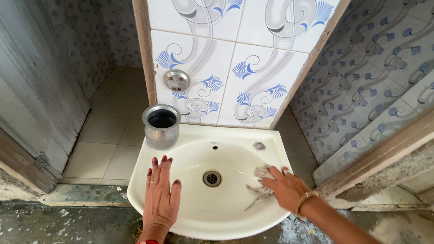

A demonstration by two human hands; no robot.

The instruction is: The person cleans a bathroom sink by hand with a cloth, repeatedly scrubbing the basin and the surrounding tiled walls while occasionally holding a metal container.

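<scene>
1. The right hand (285, 189) is gripping a crumpled grey cloth (261, 180) and pressing it against the inner right slope of the cream washbasin (199, 212), near the right rim.
2. The left hand (161, 192) is lying open, palm flat on the left rim, fingers spread.
3. A dull, round-bellied metal pot (161, 126) is standing at the basin's back left corner, just beyond the left fingertips; a nudge could be tipping it off the edge.
4. The glazed ceramic is looking smooth and slick, so the bracing palm could be slipping.
5. The rag's loose strands are trailing towards the steel drain (212, 178) and could be snagging there.
</scene>
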